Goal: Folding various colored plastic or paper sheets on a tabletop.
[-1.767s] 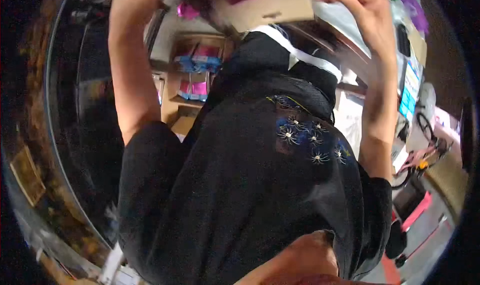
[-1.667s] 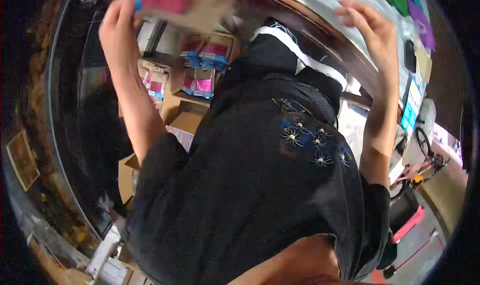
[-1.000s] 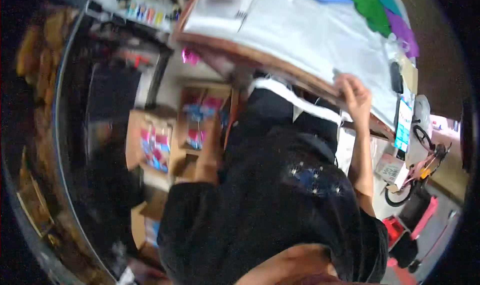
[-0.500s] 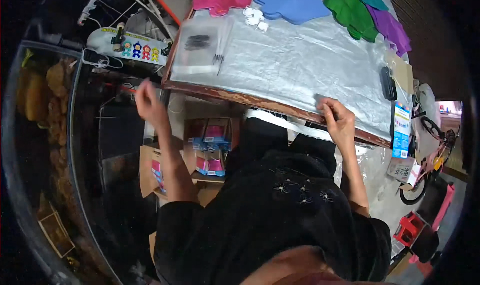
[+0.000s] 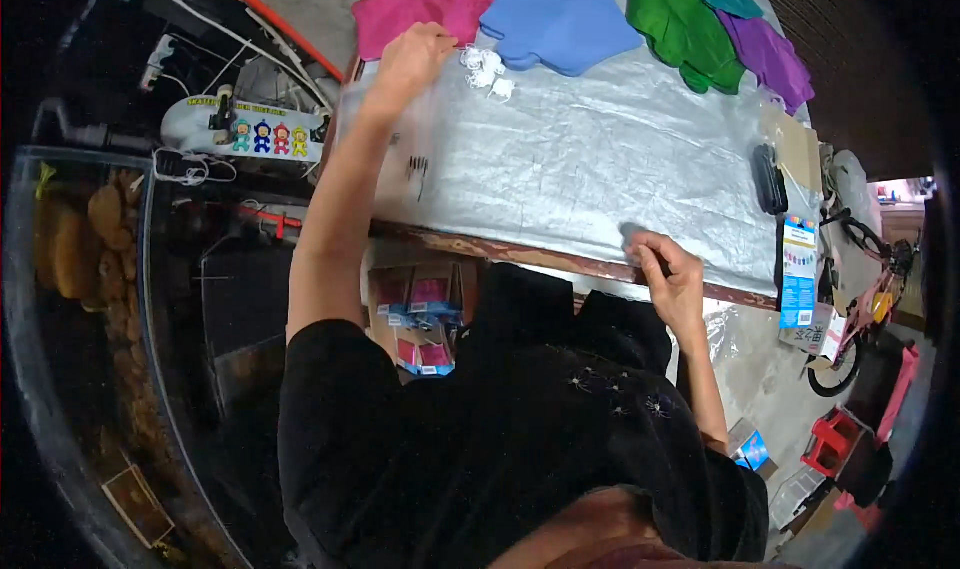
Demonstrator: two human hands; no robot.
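Observation:
My left hand (image 5: 410, 64) reaches across the tabletop to the lower edge of a pink cloth piece (image 5: 420, 14). Its fingers are bent and partly hidden behind the back of the hand, so a hold on the cloth cannot be told. Just right of the fingertips lie small white string bundles (image 5: 485, 69). Under the left forearm is a clear plastic bag (image 5: 350, 119) with small dark items (image 5: 418, 164) near it. At the table's front edge, my right hand (image 5: 670, 269) is closed, thumb against fingers. A blurred dark spot (image 5: 632, 233) shows by its fingertips, too unclear to name.
The table (image 5: 580, 159) has a silvery cover and a worn wooden edge. Blue (image 5: 560, 24), green (image 5: 685, 34) and purple (image 5: 768, 59) cloth pieces lie along the back. A black case (image 5: 770, 179) and a blue box (image 5: 798, 274) stand right. Packages (image 5: 430, 294) sit below the table.
My left hand has moved from beside the table, up and forward over it to the pink cloth. The right hand stays at the front edge, and the view has shifted slightly.

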